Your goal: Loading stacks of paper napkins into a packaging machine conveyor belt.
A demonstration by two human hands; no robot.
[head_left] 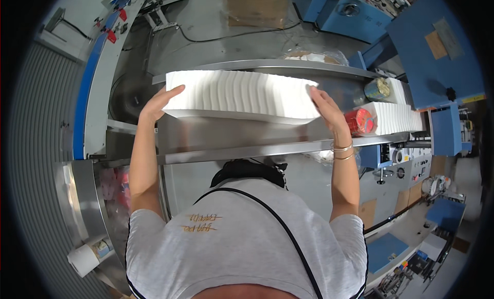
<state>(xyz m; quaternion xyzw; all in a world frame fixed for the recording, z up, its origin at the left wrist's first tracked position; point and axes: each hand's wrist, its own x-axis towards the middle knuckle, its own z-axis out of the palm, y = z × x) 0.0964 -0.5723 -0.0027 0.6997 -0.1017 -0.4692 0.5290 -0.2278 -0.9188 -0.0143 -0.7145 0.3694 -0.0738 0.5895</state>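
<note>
A long white stack of folded paper napkins point(239, 94) is held between both hands above a steel trough-like table point(231, 139). My left hand point(156, 106) presses flat against the stack's left end, fingers spread along its edge. My right hand point(325, 107) presses against the right end, with bangles on the wrist. The stack is lifted slightly, its underside shaded above the metal surface.
More white napkin stacks point(396, 117) lie further right on the trough, beside a red round tin point(360, 122) and a gold-lidded tin point(377, 89). A blue machine point(432, 52) stands at right. A paper roll point(82, 259) sits low left. A conveyor with a blue rail point(85, 98) runs along the left.
</note>
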